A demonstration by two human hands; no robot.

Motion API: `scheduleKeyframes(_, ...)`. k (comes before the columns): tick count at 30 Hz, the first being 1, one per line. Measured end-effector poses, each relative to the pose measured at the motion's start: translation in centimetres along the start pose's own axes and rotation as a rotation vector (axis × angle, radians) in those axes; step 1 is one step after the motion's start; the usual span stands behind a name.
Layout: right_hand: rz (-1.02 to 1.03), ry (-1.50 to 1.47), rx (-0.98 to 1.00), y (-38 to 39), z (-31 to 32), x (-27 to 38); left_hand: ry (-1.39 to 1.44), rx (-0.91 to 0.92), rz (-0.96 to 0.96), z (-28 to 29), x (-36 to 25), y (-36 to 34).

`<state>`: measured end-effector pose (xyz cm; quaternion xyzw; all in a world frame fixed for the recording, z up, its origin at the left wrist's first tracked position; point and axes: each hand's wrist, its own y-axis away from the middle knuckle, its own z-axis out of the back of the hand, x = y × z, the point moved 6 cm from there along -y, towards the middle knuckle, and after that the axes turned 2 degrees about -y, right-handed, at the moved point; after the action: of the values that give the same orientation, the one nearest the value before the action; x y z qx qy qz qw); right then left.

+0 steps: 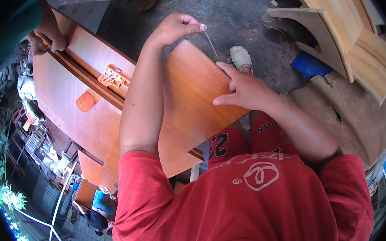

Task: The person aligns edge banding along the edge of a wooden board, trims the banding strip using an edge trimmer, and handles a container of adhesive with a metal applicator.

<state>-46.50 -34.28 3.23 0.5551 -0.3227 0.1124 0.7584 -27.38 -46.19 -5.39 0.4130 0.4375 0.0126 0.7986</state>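
Note:
My left hand (178, 28) is closed in a pinch on one end of a thin, narrow strip (211, 45), raised above the far corner of a reddish-brown wooden panel (196, 84). The strip slants down to the panel's right edge, where the index fingertip of my right hand (250, 88) meets it. My right hand lies at that edge with its thumb stretched apart over the panel's face. Its remaining fingers are partly hidden. The panel slopes in front of my legs, and my left forearm covers part of it.
Left of my forearm, an orange perforated jig (115, 76) and a round orange block (84, 102) rest on the woodwork. Another person's hand (54, 41) touches its far left end. Curved pale wooden pieces (361, 52) stand at the right over brown sheeting (343, 109).

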Motion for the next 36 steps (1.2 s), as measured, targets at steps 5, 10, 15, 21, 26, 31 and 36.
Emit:
scheduleKeyframes(5,0.000,-0.020,-0.001,-0.3,-0.1,-0.4,0.015,-0.021,0.014,-0.1,0.1,0.2)
scheduleKeyframes(10,-0.042,-0.048,0.024,-0.1,0.4,0.7,0.048,-0.036,-0.001,-0.2,0.3,0.7)
scheduleKeyframes(15,0.132,-0.344,-0.469,-0.7,0.8,-2.5,0.056,-0.047,0.023,-0.1,1.4,1.1)
scheduleKeyframes(21,0.233,-0.570,-0.584,-1.1,-2.1,-5.4,0.167,-0.062,0.048,-0.1,1.6,2.6)
scheduleKeyframes(26,0.249,-0.640,-0.643,-1.1,-3.2,-5.8,0.265,-0.084,0.022,-0.3,3.0,3.1)
scheduleKeyframes(31,0.312,-0.622,-0.684,-1.0,-3.2,-5.4,0.393,-0.082,0.023,-0.8,3.5,3.4)
scheduleKeyframes(36,0.322,-0.524,-0.680,-0.8,-2.6,-4.6,0.504,-0.082,0.029,-1.1,4.0,3.6)
